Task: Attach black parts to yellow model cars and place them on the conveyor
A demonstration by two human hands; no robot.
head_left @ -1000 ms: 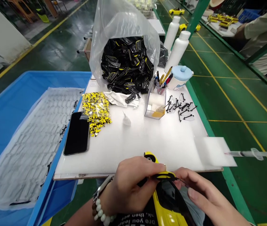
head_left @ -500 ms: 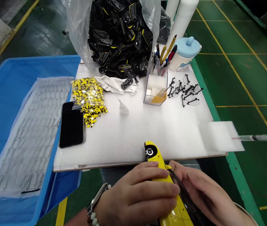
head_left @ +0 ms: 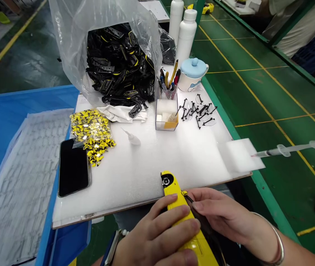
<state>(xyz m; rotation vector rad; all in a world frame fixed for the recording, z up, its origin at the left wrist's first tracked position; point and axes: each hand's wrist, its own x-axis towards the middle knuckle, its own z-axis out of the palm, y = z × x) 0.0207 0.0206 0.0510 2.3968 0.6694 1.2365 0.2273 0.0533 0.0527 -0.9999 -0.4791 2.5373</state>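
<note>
A yellow model car (head_left: 197, 246) with a black-rimmed round headlamp is held tilted at the table's front edge. My left hand (head_left: 163, 232) lies closed around its body, fingers across the yellow side. On the car's other side, my right hand (head_left: 215, 210) has thumb and fingertips drawn together at a small yellow side mirror (head_left: 184, 193) by the dark window edge. Part of the car is hidden by my hands and cut off by the picture's lower border. A small white dropper bottle (head_left: 133, 138) lies farther up the table.
Yellow-black small parts (head_left: 91, 129) spill from a bag beside a phone (head_left: 73, 168). A big bag of black parts (head_left: 121, 66) stands behind. Black small pieces (head_left: 199, 111) lie right of a clear box (head_left: 167, 125). A syringe (head_left: 274, 151) rests on white foam (head_left: 243, 153), overhanging the edge.
The view has turned and shifted, so the table things sit farther left and the whole syringe shows. My right fingertips have closed in at the side mirror; my left hand keeps its hold.
</note>
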